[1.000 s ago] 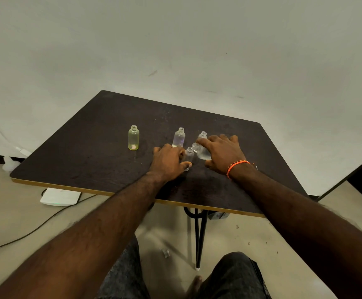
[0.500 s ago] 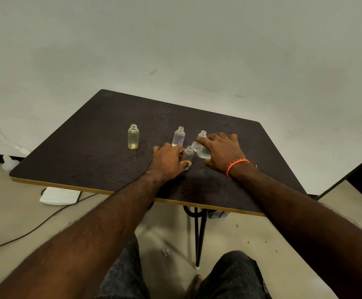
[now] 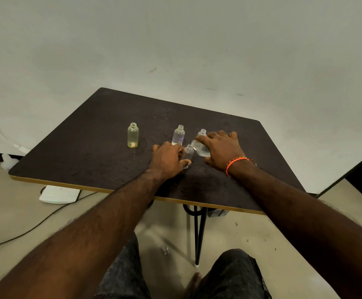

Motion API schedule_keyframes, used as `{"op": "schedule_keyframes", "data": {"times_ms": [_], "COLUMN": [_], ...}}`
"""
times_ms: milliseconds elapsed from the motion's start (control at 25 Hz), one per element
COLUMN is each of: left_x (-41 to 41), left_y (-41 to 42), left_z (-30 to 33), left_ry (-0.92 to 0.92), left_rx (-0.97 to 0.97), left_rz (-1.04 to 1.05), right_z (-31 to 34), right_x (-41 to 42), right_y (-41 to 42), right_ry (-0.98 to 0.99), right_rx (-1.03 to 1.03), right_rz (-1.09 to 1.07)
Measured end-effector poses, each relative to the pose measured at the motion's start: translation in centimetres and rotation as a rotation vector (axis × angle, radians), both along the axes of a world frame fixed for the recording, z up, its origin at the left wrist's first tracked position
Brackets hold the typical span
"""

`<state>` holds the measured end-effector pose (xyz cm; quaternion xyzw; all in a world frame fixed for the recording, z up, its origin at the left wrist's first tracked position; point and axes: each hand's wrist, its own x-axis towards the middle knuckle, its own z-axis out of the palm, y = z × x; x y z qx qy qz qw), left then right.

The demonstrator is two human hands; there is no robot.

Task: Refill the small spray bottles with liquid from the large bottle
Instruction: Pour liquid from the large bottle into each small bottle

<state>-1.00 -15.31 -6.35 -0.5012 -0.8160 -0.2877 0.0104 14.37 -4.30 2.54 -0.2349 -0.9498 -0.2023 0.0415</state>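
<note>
1. Head view: a person sits at a dark table point(image 3: 102, 134) with a yellow edge strip, and both bare forearms reach over the near edge to the middle of the top.
2. The left hand point(image 3: 167, 158) curls around a small clear bottle point(image 3: 189, 155) that stands upright on the table; the thumb lies at the near side of this bottle and the fingers go behind it, so it is pinched between them.
3. The right hand point(image 3: 221, 149) grips a tilted clear bottle point(image 3: 201, 148) from above. The fingers curl over its body, and its neck points left and down, just above the open mouth of the small clear bottle.
4. Some clear liquid shows inside the tilted bottle. I cannot tell if liquid passes between the two mouths.
5. An orange bracelet point(image 3: 236, 161) sits on the right wrist.
6. Another clear bottle point(image 3: 202, 133) stands upright just behind the right hand's index finger; only its neck and shoulder are visible.
7. A clear bottle with a faint violet tint point(image 3: 178, 135) stands upright just behind the left hand, without a cap.
8. A yellowish bottle point(image 3: 133, 135) stands upright and uncapped, well apart to the left of the others.
9. On the floor at the left lies a white flat device point(image 3: 59, 195) with a dark cable point(image 3: 24, 230) going out of it.
10. A black table leg point(image 3: 198, 234) goes down to the floor between the person's knees.
</note>
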Motion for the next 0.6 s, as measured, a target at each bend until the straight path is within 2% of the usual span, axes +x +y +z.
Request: {"op": "schedule_keyframes", "data": {"times_ms": [600], "left_x": [0.04], "left_y": [-0.08], "left_z": [-0.03], "left_ry": [0.012], "left_rx": [0.01], "left_rz": [-0.001], "right_z": [0.21], "right_x": [-0.1], "right_y": [-0.2], "right_ry": [-0.01], "right_rx": [0.018], "right_rz": [-0.002]}}
